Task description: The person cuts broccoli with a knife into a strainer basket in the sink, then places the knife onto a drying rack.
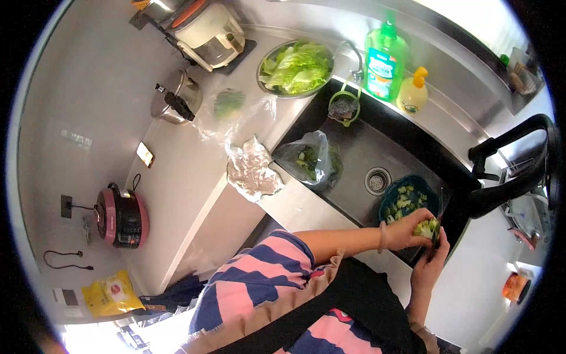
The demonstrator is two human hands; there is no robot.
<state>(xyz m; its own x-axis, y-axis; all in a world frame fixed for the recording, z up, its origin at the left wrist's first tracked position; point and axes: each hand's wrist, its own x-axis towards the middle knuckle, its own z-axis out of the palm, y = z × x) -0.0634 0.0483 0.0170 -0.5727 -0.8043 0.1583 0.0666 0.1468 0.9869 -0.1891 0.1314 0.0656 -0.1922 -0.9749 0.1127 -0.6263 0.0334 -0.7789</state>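
Gripping broccoli (424, 229) at the sink (365, 141), left hand (405, 231) is steadying it while right hand (429, 266) is closing on a dark blade-like tool (437, 231), likely so pieces are dropping into the teal basket (384, 203), 11 o'clock. Bagged greens (324, 159) are sitting at 10; black faucet (495, 200) is crowding 2.

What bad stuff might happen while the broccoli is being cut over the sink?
The left hand holds the broccoli right by what looks like a dark knife in the right hand, so a slip might nick a finger. Bits could miss the teal bowl and land near the drain beside it. The crumpled foil lies at the counter's edge, so a bump might knock it off.
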